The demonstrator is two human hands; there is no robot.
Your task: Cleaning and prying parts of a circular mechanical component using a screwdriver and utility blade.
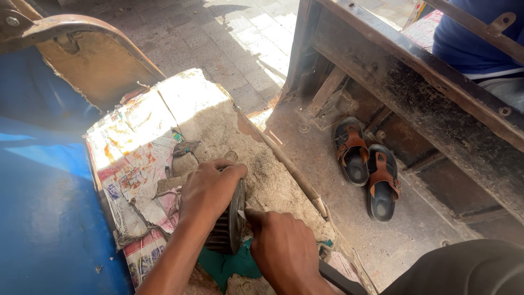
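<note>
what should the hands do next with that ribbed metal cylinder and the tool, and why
Probably keep the left hand pressed on top of the ribbed metal cylinder and work the thin tool gently along its face. The right hand has the tip right at the end face, and the part rests on edge on a worn, torn seat pad, so it could roll if released.
</note>
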